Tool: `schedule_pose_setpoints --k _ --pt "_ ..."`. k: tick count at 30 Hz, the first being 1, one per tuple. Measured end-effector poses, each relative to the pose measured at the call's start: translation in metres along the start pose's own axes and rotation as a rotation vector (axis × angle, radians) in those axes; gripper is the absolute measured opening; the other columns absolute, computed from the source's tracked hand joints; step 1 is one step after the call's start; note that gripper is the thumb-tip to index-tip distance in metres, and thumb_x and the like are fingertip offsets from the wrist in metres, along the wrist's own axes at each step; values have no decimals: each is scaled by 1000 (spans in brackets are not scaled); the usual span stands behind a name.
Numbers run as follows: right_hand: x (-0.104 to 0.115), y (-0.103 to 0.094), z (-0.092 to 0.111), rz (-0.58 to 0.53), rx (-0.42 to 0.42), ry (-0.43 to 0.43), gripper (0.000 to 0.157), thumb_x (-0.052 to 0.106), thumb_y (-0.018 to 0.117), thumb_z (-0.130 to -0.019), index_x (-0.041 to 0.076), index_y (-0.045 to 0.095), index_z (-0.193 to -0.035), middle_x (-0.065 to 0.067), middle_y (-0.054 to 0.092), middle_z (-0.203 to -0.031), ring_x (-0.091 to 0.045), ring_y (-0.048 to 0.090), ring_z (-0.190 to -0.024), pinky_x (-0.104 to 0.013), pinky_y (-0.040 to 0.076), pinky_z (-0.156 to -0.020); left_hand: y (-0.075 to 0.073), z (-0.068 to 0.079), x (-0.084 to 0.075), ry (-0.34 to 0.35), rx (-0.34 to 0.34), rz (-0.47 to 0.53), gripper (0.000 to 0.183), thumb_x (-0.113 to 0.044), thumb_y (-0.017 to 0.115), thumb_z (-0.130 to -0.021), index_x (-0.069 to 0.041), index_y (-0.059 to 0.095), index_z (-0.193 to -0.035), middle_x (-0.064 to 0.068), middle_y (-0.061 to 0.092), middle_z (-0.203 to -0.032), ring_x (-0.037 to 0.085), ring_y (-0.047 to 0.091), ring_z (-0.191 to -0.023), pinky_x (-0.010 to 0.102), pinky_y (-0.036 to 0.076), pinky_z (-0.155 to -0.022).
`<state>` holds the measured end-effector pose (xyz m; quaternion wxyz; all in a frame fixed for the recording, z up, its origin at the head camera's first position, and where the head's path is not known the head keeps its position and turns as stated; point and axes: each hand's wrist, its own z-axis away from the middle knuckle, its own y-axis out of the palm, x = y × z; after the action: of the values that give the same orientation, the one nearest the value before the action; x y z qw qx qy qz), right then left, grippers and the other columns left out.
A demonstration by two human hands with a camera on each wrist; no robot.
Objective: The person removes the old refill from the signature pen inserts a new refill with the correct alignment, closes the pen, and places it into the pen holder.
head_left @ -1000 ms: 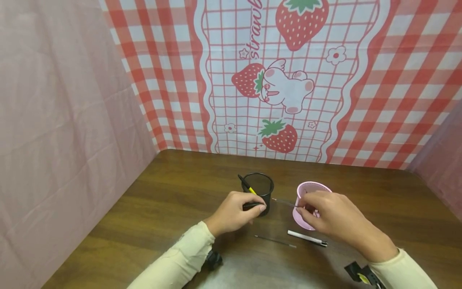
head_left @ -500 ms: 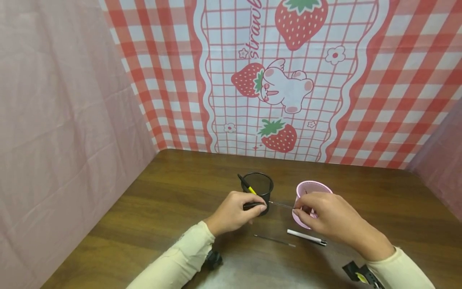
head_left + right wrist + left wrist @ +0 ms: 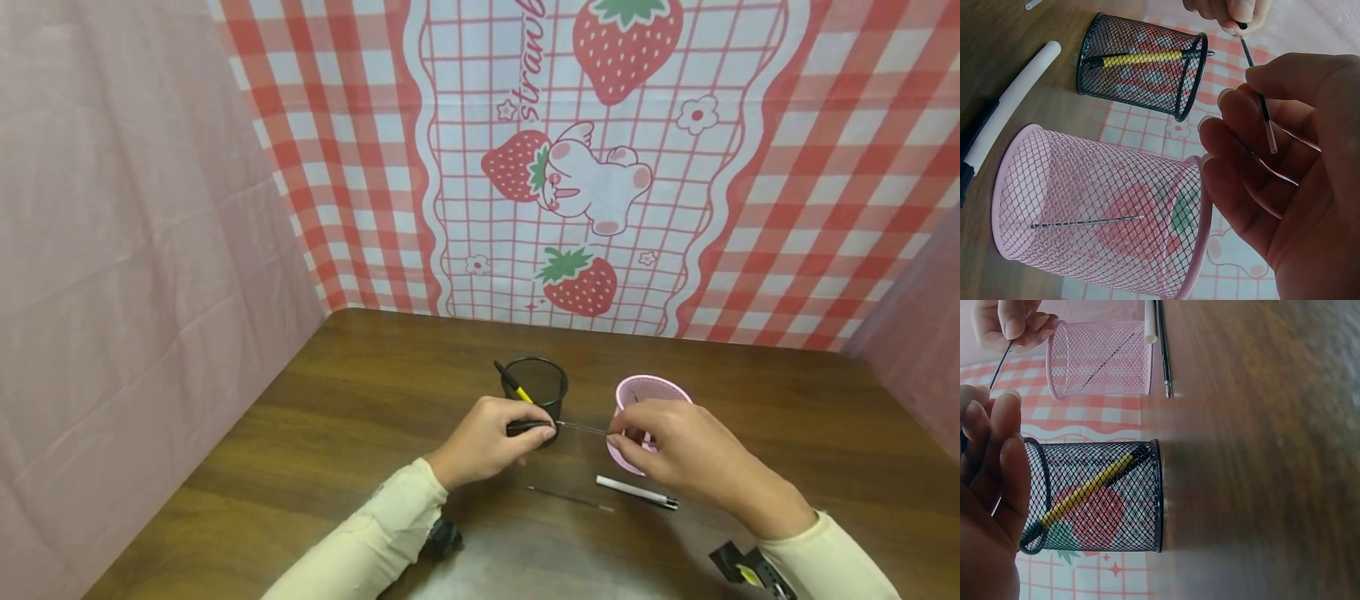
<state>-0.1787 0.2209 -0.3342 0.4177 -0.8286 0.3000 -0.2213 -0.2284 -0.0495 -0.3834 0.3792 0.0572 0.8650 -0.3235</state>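
Observation:
My left hand (image 3: 491, 440) grips a short black pen barrel (image 3: 521, 427) in front of the black mesh cup (image 3: 556, 410). Between thumb and fingertips, my right hand (image 3: 690, 446) pinches a thin pen refill (image 3: 587, 429), its near end sticking back toward the palm in the right wrist view. The refill's far tip meets the end of the black barrel, roughly in line with it. The right hand is beside the pink mesh cup (image 3: 1079, 265) and overlaps it in the head view. Most of the barrel is hidden by the left fingers.
A yellow and black pen (image 3: 1085, 490) leans inside the black cup. Another refill (image 3: 1088, 222) lies within the pink cup. On the wooden table (image 3: 360, 400), a loose refill (image 3: 570, 498) and a white pen (image 3: 633, 490) lie nearer the person. A checked strawberry cloth (image 3: 375, 167) hangs behind.
The right hand has moved slightly left with the refill, bringing its tip from a gap away up to the black barrel's end. The left hand has stayed nearly still.

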Motion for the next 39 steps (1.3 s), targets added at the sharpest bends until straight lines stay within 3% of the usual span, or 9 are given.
schedule_pose_setpoints --k 3,7,18,26,39 --pt "0 0 0 -6 3 2 21 14 82 -79 31 69 -82 31 55 -77 10 52 -69 -24 50 -59 0 -1 -1 -4 2 2 16 -16 69 -97 -3 74 -104 5 71 -87 21 65 -52 23 55 -52" --pt "-1 1 0 -17 -8 -14 20 13 81 -78 29 70 -82 30 57 -78 9 53 -70 -23 51 -60 0 -2 -1 -10 4 1 14 -16 69 -97 -5 74 -104 5 71 -87 20 65 -52 22 55 -52" --pt "-2 4 0 -65 -24 -8 25 11 83 -77 30 68 -81 30 56 -78 8 52 -69 -18 48 -59 0 -3 -2 15 3 -7 13 -15 69 -97 -6 75 -104 4 72 -89 11 64 -51 21 55 -52" --pt "-4 1 -1 -106 -23 -7 22 9 82 -78 27 70 -82 28 57 -78 7 53 -69 -24 52 -57 0 -6 -3 51 -1 -19 14 -15 70 -97 -4 75 -103 3 73 -88 -4 59 -53 20 54 -52" --pt "-5 -1 0 -124 -51 -36 27 5 80 -78 28 68 -84 26 57 -79 7 52 -69 -15 46 -59 5 -2 3 23 -14 -17 11 -10 71 -95 -3 75 -102 4 71 -86 11 63 -51 19 53 -50"
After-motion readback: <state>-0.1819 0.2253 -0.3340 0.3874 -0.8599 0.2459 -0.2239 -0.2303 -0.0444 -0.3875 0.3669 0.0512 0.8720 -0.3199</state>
